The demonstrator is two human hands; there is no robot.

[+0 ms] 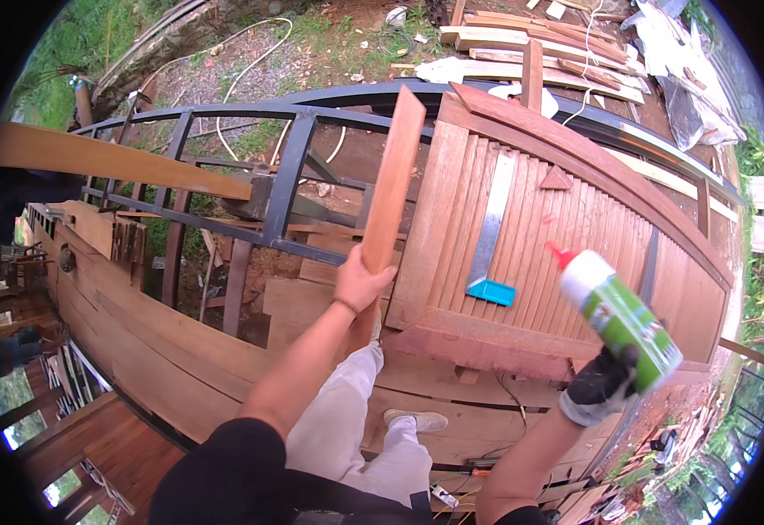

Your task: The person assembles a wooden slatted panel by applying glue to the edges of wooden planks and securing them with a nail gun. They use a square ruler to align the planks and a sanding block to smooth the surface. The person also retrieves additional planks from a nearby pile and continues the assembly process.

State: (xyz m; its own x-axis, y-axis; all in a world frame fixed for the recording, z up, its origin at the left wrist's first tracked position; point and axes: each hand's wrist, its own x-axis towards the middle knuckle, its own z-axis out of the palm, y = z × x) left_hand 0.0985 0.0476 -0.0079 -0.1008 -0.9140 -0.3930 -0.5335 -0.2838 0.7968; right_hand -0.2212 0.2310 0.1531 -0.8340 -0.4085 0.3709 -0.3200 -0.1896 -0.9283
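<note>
My bare left hand [364,278] is closed around the lower part of a flat reddish wooden strip [396,171], which it holds up at a tilt beside a slatted wooden panel [419,262]. In my right hand [601,385], wearing a black and grey glove, is a white and green squeeze bottle [623,322] with a red nozzle. Its tip points up and left above the slats, apart from them. A try square [493,223] with a turquoise handle lies across the panel. Near the panel's upper middle sits a small triangular wood piece [555,179].
A dark metal frame [287,188] runs behind and to the left. One long plank [119,162] juts in from the left edge. Stacked lumber [544,66] and plastic sheeting [688,74] lie at the back right. Wide boards [168,354] stretch along the lower left.
</note>
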